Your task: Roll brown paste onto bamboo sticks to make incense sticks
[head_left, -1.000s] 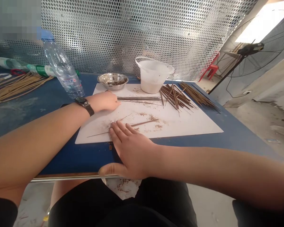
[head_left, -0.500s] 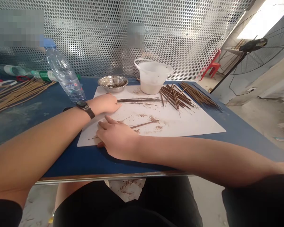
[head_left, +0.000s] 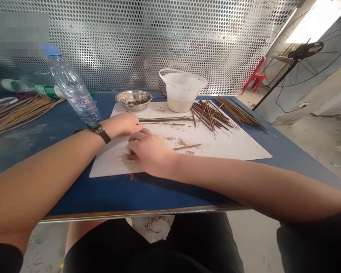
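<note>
A white board [head_left: 230, 148] lies on the blue table, scattered with brown crumbs. At its left, my left hand [head_left: 127, 123] is closed around the end of a bundle of thin dark sticks [head_left: 167, 120] that points right. Nearer the front edge, my right hand [head_left: 150, 151] has its fingers curled on a single stick coated in brown paste [head_left: 187, 146]; the coated part shows right of the hand and a thin bare tip left of it. A pile of brown coated sticks [head_left: 210, 115] rests at the board's right.
Behind the board stand a metal bowl [head_left: 134, 100] and a white bucket [head_left: 183, 91]. A tall plastic bottle [head_left: 74, 89] leans at the left, near long tan sticks [head_left: 25, 113]. More brown sticks [head_left: 241, 113] lie at the right. A perforated metal screen rises behind.
My right hand has moved right and slightly away from me, its fingers more curled. The coated stick has shifted right with it. My left hand stays on the bundle.
</note>
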{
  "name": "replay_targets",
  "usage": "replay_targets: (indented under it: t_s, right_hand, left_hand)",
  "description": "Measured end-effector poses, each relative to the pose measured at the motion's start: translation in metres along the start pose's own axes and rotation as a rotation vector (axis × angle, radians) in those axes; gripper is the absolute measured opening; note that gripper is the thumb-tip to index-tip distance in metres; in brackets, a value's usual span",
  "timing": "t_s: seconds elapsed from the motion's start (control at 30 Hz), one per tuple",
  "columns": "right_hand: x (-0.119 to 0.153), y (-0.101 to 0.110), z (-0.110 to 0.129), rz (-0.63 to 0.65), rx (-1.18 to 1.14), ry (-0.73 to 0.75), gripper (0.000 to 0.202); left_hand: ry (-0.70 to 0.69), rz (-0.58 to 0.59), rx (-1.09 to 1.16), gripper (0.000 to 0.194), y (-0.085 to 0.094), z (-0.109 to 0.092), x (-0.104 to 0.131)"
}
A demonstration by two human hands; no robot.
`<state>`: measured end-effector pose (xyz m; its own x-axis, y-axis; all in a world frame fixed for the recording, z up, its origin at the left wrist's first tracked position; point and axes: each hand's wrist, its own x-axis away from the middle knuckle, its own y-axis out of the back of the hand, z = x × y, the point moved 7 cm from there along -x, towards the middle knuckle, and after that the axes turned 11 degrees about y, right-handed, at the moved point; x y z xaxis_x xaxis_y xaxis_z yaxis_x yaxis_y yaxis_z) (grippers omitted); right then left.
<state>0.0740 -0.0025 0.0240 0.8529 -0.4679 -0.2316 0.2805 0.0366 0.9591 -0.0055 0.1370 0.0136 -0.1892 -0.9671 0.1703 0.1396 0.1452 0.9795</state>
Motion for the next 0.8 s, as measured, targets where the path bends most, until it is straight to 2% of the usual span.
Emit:
replay_targets:
  t_s: [0.1,0.17,0.23,0.33,0.47,0.63,0.8]
  right_hand:
    - [0.011,0.006,-0.025,-0.005,0.032,-0.042,0.018]
    - [0.02,0.012,-0.038,-0.011,0.012,-0.038,0.017]
    - [0.034,0.025,-0.051,-0.063,-0.036,-0.058,0.02]
    - [0.062,0.05,-0.076,-0.167,-0.114,-0.176,0.028]
    - [0.103,0.077,-0.109,-0.244,-0.099,-0.303,0.03]
    - [0.137,0.08,-0.144,-0.225,-0.053,-0.43,0.033]
    - [0.146,0.076,-0.161,-0.182,-0.049,-0.501,0.03]
  left_hand:
    - [0.036,0.059,-0.07,0.055,-0.005,0.002,0.001]
    - [0.044,0.053,-0.054,0.057,-0.004,0.002,0.004]
    - [0.04,0.037,-0.026,0.059,-0.002,0.001,0.006]
    - [0.034,0.036,-0.002,0.057,0.001,0.001,0.01]
    - [0.064,0.066,-0.025,0.059,0.001,0.001,0.012]
    - [0.073,0.031,-0.015,0.061,-0.001,0.002,0.013]
    - [0.056,0.099,0.026,0.056,0.011,0.014,0.013]
